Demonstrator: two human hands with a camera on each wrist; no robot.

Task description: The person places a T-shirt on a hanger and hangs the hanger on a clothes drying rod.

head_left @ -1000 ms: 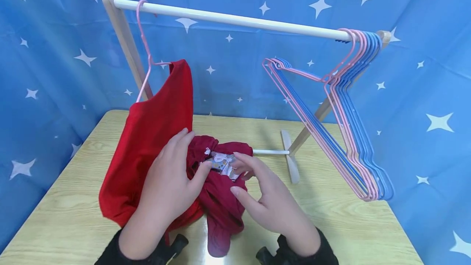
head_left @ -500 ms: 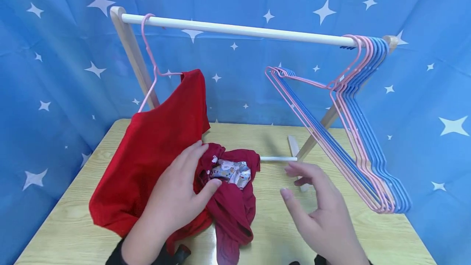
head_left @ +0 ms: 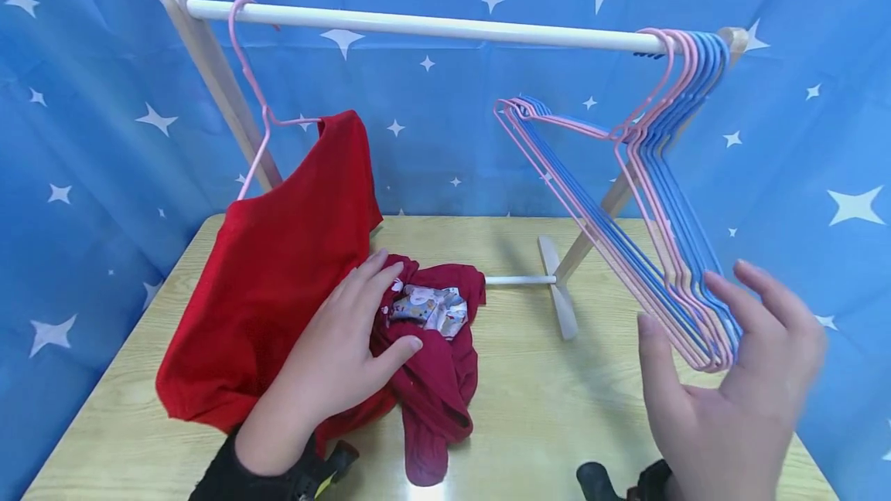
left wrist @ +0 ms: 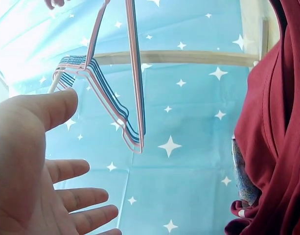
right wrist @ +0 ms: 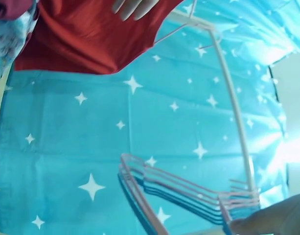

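Note:
A red garment [head_left: 285, 284] hangs from a pink hanger [head_left: 263, 107] at the left end of the rack. Beside it on the table lies a bunched maroon garment [head_left: 438, 377] with a grey printed patch [head_left: 431, 308] showing in its folds. My left hand [head_left: 341, 346], fingers extended and thumb apart, is over the edge between the two garments; the left wrist view has its palm [left wrist: 22, 161] bare. Out to the right, my right hand [head_left: 745, 385] has its fingers spread and overlaps the lower corner of the pink and blue hangers [head_left: 668, 253]. Nothing is in its grasp.
The rack's white rail [head_left: 445, 28] runs across the back on wooden legs, with a wooden foot [head_left: 558, 292] at the right. Underneath is a light wood table [head_left: 529, 408]. A blue star-printed curtain [head_left: 431, 145] surrounds it.
My right hand has moved away from the maroon garment, rightward to the hangers. The left hand stays near the garments, and the head view has shifted slightly.

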